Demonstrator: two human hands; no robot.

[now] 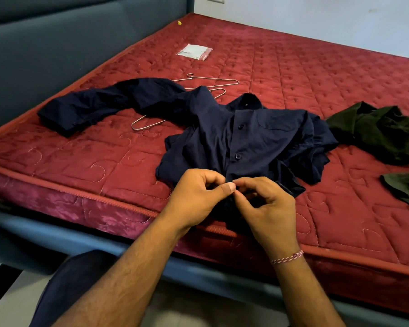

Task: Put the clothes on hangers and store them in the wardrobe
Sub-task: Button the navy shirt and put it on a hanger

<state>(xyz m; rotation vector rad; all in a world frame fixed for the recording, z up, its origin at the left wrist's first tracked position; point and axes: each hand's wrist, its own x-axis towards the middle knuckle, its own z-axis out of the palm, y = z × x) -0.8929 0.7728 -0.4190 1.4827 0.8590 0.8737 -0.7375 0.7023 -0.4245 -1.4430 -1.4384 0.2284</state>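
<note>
A navy button-up shirt [243,138] lies face up on the red quilted mattress [316,74], its collar pointing away from the person and its hem drawn to the near edge, so the button placket runs straight from the hands toward the far side of the bed. Both hands meet at the bottom of that placket: the left hand [194,197] and the right hand [267,204] each pinch the fabric with thumb and forefinger, fingers curled, apparently working a lower button (whether fastening or undoing it I cannot tell, since the button itself is hidden under the fingertips). Two more buttons show higher up the placket, beyond the hands. One sleeve sprawls off to the left and lies over two wire hangers [198,95], which sit past the shirt and slightly left, so the left hand looks the nearer one for reaching them. A dark green garment [382,131] waits well to the right. A small plastic packet [195,51] rests farther back on the mattress.
</note>
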